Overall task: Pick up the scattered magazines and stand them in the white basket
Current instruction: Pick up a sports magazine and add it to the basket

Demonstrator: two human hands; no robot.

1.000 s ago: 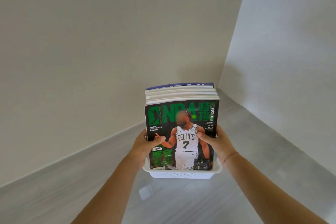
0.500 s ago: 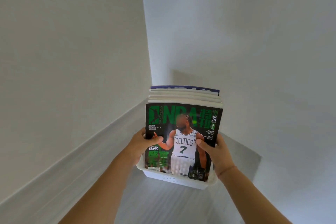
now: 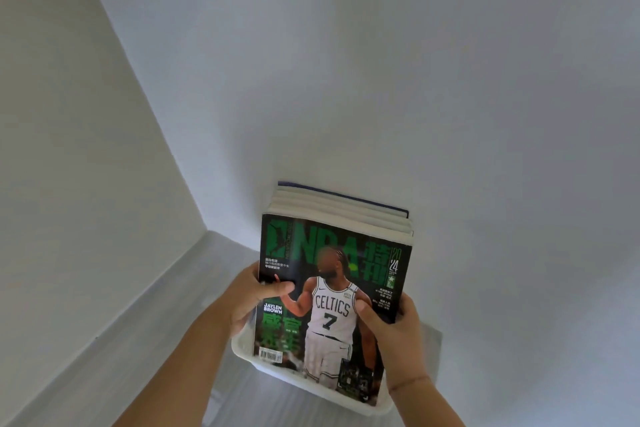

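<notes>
Since half a second earlier you had swung further right, so the wall corner slid left and the plain wall [image 3: 381,62] filled the view. The floor [image 3: 166,340] ran below. The white basket [image 3: 242,350] sat tilted between your hands, the magazines [image 3: 332,288] standing upright in it, the green basketball cover facing you. Your left hand [image 3: 252,295] and right hand [image 3: 398,326] each gripped a side of the stack, thumbs on the cover.
</notes>
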